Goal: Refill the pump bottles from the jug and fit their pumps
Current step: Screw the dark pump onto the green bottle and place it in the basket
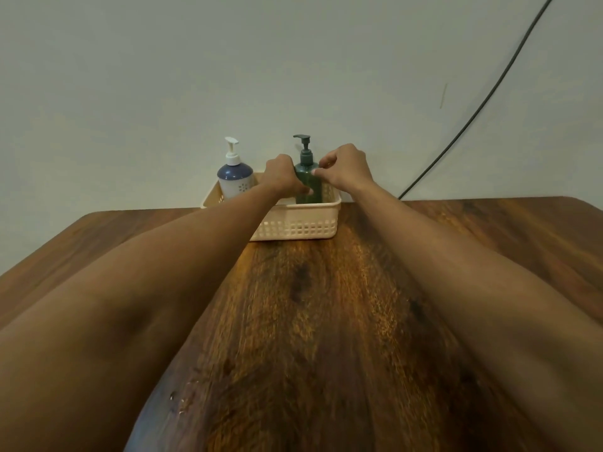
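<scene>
Left hand (281, 175) grips the left side of the dark green pump bottle (308, 184), fingers curled around its body; right hand (345, 168) pinches its right shoulder. This bottle stands upright, pump fitted, in the right half of the cream plastic basket (303, 225) at frame centre. White-and-blue pump bottle (235, 177) stands in the basket's left end, on the wooden table (326, 321).

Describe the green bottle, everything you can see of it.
The green bottle is dark green, plastic by its look, with straight sides and a rounded shoulder. A matching dark pump sits on its neck, nozzle pointing left. It stands upright in the right part of the cream basket at the far edge of the table. The left hand grips its body and the right hand holds its shoulder. Fill level can't be told.
</scene>
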Tool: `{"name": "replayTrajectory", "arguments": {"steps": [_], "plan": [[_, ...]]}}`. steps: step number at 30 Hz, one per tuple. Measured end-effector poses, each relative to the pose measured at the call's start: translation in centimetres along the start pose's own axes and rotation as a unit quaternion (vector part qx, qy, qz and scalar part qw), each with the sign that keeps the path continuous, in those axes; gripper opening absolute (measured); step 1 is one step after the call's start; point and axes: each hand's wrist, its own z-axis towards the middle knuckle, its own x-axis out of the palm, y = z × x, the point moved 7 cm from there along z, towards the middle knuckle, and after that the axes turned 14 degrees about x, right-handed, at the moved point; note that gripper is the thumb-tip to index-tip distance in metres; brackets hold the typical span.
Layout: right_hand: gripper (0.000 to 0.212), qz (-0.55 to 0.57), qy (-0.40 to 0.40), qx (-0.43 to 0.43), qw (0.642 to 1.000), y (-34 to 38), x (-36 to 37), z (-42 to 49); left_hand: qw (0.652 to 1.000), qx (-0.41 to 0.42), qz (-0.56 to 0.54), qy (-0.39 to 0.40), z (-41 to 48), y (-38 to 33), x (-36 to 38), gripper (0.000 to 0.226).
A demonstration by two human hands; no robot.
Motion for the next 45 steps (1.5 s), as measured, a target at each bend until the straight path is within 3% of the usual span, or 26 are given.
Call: {"name": "replayTrajectory", "arguments": {"steps": [12, 21, 25, 30, 36, 45], "plan": [[0.034, -0.009, -0.002, -0.002, 1.000, 1.1, -1.0, -1.9, 1.000, -0.001, 0.002, 0.031, -0.2, -1.4, -0.4, 0.050], [0.036, 0.022, -0.019, -0.006, 1.000, 3.0, -6.8, -7.4, 0.998, 0.025, 0.020, -0.046, -5.5, -5.4, -5.2, 0.053], [0.036, 0.055, -0.023, -0.031, 0.998, 4.6, -9.9, -12.1, 0.993, 0.052, 0.002, -0.104, -10.3, -8.2, -8.3, 0.068], [0.036, 0.072, -0.016, -0.070, 0.995, 5.9, -12.0, -19.0, 0.981, 0.101, -0.033, -0.161, -18.6, -12.5, -10.6, 0.067], [0.034, 0.114, -0.003, -0.101, 0.988, 6.6, -14.0, -26.8, 0.971, 0.143, -0.037, -0.188, -28.3, -14.8, -13.2, 0.077], [0.035, 0.156, 0.055, -0.125, 0.978, 6.5, -12.9, -35.1, 0.963, 0.164, -0.053, -0.206, -39.7, -13.2, -16.1, 0.074]]}}
